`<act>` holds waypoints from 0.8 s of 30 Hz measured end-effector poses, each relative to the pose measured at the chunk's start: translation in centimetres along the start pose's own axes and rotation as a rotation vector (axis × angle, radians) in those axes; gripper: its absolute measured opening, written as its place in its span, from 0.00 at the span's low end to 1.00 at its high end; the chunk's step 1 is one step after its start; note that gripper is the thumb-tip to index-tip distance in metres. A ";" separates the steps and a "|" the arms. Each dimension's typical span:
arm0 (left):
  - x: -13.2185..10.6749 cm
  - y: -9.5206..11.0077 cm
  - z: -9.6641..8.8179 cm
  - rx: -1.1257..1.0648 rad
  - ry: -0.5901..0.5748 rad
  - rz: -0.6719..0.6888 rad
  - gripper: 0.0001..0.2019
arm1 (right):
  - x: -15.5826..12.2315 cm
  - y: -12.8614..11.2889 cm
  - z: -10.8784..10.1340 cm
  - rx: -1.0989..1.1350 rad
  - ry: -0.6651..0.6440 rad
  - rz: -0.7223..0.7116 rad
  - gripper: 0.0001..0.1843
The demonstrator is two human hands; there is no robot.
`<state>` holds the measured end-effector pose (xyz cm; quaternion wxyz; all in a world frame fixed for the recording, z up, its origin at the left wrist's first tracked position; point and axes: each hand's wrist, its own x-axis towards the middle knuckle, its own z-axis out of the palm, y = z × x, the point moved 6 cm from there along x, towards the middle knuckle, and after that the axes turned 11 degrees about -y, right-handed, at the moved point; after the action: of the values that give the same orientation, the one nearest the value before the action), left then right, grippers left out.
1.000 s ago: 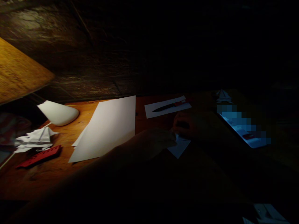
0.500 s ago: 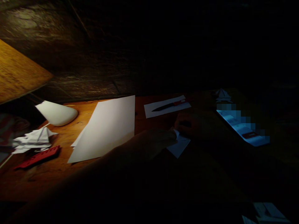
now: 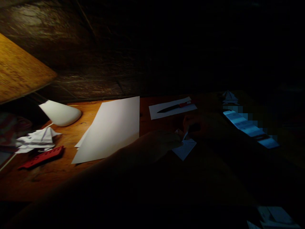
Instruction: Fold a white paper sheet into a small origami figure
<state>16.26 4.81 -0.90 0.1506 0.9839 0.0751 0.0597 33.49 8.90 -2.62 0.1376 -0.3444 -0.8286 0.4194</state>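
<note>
A small folded piece of paper [image 3: 185, 149] lies on the dim tabletop, one corner pointing toward me. My left hand [image 3: 164, 141] comes in from the left, its closed fingers holding the paper's left side. From the right, my right hand [image 3: 195, 124] pinches a flap at the top, lifted up from the rest. Deep shadow hides most finger detail. Just beyond the hands is a knife [image 3: 170, 108] with a dark blade and red handle, resting on a white paper strip [image 3: 154, 113].
Large white sheets [image 3: 111, 127] lie left of my hands. Further left are a white lamp base [image 3: 60, 113], crumpled folded paper [image 3: 38, 140] and a red comb-like piece [image 3: 43, 157]. At right, a lit phone [image 3: 247, 127] and a folded paper figure [image 3: 229, 97]. Papers [image 3: 276, 216] sit lower right.
My right hand has raised a flap of the folded paper upward and slightly right. My left hand stays on the paper. The whole view has shifted slightly.
</note>
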 end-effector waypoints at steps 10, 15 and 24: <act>-0.4 -0.1 -0.1 0.002 -0.124 -0.136 0.18 | 0.3 0.4 0.3 -0.166 0.065 0.023 0.15; -0.6 -0.3 0.2 -0.013 -0.145 -0.148 0.18 | 0.0 -0.1 0.4 -0.310 0.150 0.073 0.15; -0.4 -0.5 0.5 -0.029 -0.172 -0.137 0.21 | -0.1 0.1 0.0 -0.300 0.209 0.066 0.18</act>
<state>15.84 5.10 -1.60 0.1746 0.9757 0.1281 -0.0344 33.61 8.88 -2.73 0.1561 -0.4299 -0.8513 0.2571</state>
